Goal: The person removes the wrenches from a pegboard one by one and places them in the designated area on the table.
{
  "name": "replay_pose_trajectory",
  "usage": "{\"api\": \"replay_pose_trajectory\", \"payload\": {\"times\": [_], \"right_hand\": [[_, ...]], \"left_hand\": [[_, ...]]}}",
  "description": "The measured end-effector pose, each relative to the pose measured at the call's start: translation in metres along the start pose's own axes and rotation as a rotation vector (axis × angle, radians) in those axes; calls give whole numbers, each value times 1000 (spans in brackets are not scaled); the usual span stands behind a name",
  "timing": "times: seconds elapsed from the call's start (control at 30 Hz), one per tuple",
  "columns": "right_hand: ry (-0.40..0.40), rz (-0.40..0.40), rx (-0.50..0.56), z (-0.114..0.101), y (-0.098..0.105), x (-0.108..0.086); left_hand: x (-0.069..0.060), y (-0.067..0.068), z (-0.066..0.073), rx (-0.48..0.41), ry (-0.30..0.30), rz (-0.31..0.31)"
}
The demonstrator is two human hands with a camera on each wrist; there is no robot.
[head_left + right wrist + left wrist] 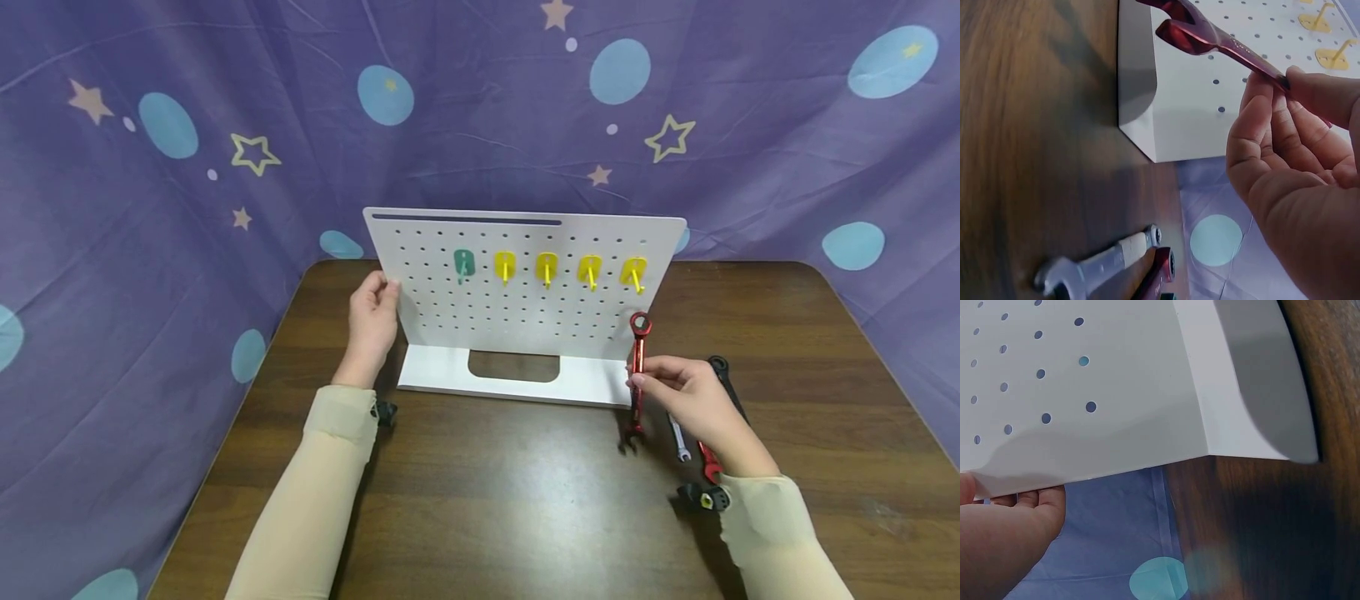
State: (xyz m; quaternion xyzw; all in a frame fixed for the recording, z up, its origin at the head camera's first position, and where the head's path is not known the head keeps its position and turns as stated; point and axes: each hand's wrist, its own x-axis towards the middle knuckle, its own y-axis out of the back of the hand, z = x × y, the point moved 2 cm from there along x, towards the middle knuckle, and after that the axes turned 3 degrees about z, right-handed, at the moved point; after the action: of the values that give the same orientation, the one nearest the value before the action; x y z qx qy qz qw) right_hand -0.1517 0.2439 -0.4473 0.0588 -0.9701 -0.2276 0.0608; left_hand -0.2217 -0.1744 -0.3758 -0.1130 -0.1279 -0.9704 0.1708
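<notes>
A white pegboard (pixel 517 312) stands upright on its flat foot, with one green hook (pixel 464 262) and several yellow hooks (pixel 547 266) in a row. My left hand (pixel 372 323) grips the board's left edge, thumb in front and fingers behind, as the left wrist view shows. Between thumb and fingers, my right hand (pixel 693 400) pinches a red combination wrench (pixel 638 358) by its shank. The wrench is held upright before the board's lower right corner, ring end up and open end down. Its open end (pixel 1188 31) shows large in the right wrist view.
Beyond the right hand, a silver wrench (pixel 679 439), a second red wrench (pixel 708 461) and a black wrench (pixel 726 383) lie on the brown wooden table (pixel 480 500), partly hidden by that hand. A purple patterned cloth (pixel 480 100) hangs behind the board.
</notes>
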Motion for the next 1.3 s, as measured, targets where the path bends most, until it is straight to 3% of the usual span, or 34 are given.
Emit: {"api": "replay_pose_trajectory", "payload": {"times": [0.23, 0.3, 0.63, 0.97, 1.2, 1.3], "right_hand": [[13, 34, 27, 2, 9, -3], [19, 41, 29, 3, 11, -5], [18, 32, -53, 8, 22, -11], [-32, 44, -34, 15, 35, -17], [-37, 28, -96, 22, 47, -22], [-59, 28, -126, 25, 53, -25]], "left_hand": [[17, -2, -38, -18, -10, 13], [19, -2, -42, -23, -13, 12], [17, -1, -45, -12, -8, -3], [19, -1, -45, -5, -10, 5], [15, -2, -37, 6, -10, -2], [17, -2, -43, 2, -15, -1]]}}
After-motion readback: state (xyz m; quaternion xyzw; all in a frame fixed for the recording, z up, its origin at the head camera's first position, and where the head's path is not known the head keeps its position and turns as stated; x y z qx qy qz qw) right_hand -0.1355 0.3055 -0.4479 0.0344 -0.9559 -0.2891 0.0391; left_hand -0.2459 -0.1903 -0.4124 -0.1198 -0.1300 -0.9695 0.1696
